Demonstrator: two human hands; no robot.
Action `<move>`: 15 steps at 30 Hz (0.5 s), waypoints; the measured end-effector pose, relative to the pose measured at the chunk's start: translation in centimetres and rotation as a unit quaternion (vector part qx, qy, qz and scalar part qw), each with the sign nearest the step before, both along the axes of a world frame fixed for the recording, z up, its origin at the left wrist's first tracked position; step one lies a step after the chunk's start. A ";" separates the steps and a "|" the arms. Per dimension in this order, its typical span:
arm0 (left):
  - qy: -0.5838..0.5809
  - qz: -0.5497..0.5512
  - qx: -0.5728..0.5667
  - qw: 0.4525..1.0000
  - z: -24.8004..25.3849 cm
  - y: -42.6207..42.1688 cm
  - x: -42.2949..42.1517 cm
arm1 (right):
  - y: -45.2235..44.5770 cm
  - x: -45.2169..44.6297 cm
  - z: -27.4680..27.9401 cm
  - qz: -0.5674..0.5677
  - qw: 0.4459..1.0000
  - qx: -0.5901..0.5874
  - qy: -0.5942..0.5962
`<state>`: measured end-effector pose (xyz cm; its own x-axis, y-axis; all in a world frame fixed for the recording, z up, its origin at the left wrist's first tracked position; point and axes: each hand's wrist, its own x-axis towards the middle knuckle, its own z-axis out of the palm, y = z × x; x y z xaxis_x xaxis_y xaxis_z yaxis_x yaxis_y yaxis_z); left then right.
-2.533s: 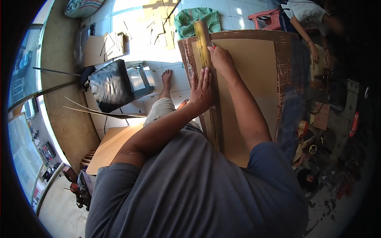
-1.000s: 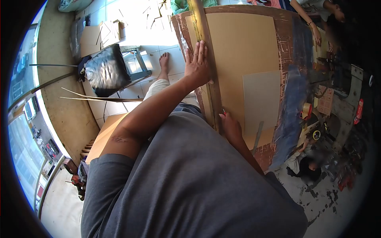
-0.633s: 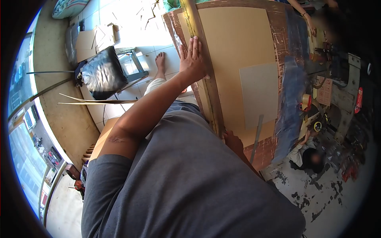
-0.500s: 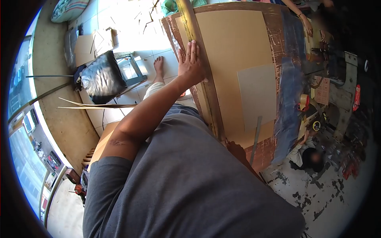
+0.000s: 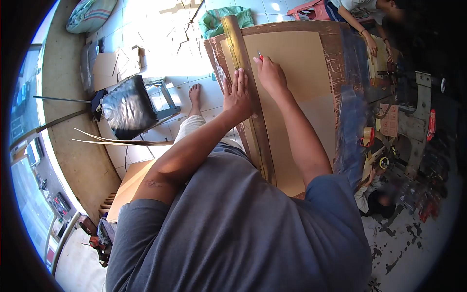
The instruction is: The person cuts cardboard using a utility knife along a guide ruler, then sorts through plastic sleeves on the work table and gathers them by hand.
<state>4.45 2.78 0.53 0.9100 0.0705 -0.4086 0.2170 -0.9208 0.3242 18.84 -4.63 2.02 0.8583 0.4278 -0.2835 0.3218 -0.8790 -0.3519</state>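
Observation:
My left hand (image 5: pixel 237 100) lies flat, fingers stretched, on a long worn straightedge bar (image 5: pixel 249 124) set along a brown cardboard sheet (image 5: pixel 292 46). To the right of the bar, my right hand (image 5: pixel 272 77) is closed around a small red-handled cutter (image 5: pixel 261 58). Its thin pointed tip sticks out beyond the fingers, over the cardboard; whether it touches the sheet I cannot tell. A greyer piece (image 5: pixel 316 114) lies on the cardboard, partly covered by my right forearm. Underneath is a scuffed reddish-brown board (image 5: pixel 332 58).
Another person's hands (image 5: pixel 372 46) are at the far right. Tape rolls (image 5: pixel 368 136) and a metal frame (image 5: pixel 422 117) stand on the right side. A black plastic-wrapped bundle (image 5: pixel 129 104) sits on the left, near thin strips (image 5: pixel 187 36) scattered over bright floor tiles. Green cloth (image 5: pixel 214 22) lies beyond the board.
My right hand has moved from the bar's near end to beside its far part, where the red cutter now shows. My left hand stays on the bar. The view has shifted slightly.

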 end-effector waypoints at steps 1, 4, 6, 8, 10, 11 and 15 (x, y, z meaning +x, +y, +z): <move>-0.006 -0.002 0.002 1.000 -0.1 0.0 0.0 | 1.7 1.6 -0.8 0.005 1.000 -0.013 0.000; -0.007 0.002 -0.008 1.000 0.1 0.1 0.0 | 5.4 4.2 -1.7 -0.002 1.000 -0.024 -0.006; 0.001 0.008 -0.021 1.000 0.0 0.1 0.1 | 6.6 4.7 -1.9 -0.005 1.000 -0.027 0.005; -0.003 0.005 -0.023 1.000 -0.2 0.1 0.1 | 7.2 4.7 -1.8 -0.009 0.999 -0.031 0.016; -0.014 0.008 -0.025 1.000 -0.3 0.0 -0.1 | 7.4 4.4 -1.5 0.002 0.997 -0.052 0.054; -0.026 0.011 -0.025 0.999 -0.4 0.1 -0.2 | 7.5 4.4 -1.3 0.003 0.997 -0.053 0.054; -0.045 0.018 -0.028 0.998 -0.8 0.0 -0.2 | 7.9 4.5 -1.5 0.012 0.995 -0.068 0.069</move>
<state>4.25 2.82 -0.25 0.9404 0.0827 -0.3298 0.2168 -0.8930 0.3943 23.34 3.26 0.52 0.7969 0.3973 -0.4550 0.2996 -0.9140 -0.2735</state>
